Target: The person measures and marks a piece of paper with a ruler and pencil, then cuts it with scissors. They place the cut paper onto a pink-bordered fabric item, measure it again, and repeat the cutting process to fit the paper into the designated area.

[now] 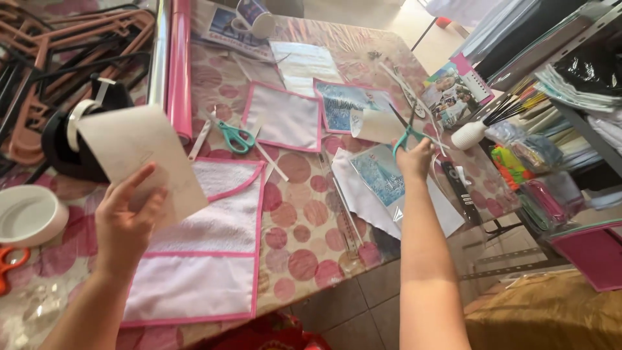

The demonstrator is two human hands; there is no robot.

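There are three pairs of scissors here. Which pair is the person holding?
The teal-handled scissors at the far side, gripped in the right hand. The other teal pair and the orange pair lie untouched on the table.

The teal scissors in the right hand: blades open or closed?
Closed, as far as shows: the teal scissors in the right hand taper to one thin dark line, with no gap visible between the blades.

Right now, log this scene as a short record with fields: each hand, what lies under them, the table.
left hand: holds up a sheet of paper
right hand: grips teal scissors, reached far across the table
under left hand: white towel with pink trim, flat
spare scissors: lying apart, untouched
tape dispenser: black, at the table's left
table: covered in a pink-dotted cloth
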